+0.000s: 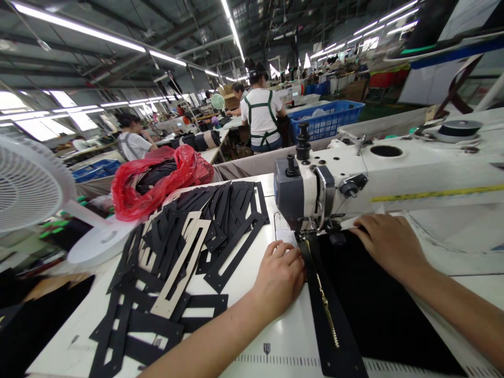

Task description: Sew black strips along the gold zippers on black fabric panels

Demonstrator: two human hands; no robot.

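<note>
A white sewing machine (pixel 425 173) stands at the right, its needle area over black fabric (pixel 378 299). A black strip with a gold zipper (pixel 325 302) lies along the fabric's left side, its far end under the presser foot. My left hand (pixel 281 270) rests at the strip's left edge near the foot, fingers bent and together; its fingertips are partly hidden, and what they grip cannot be made out. My right hand (pixel 388 244) lies on the far right edge of the black fabric, thumb and fingers closed on it beside the machine.
Many black frame-shaped pieces (pixel 236 252) and a beige one (pixel 183 268) are heaped at the left. Behind them is a red plastic bag (pixel 157 184). A white fan (pixel 35 184) stands far left. A blue crate (pixel 326 119) and people at other tables are beyond.
</note>
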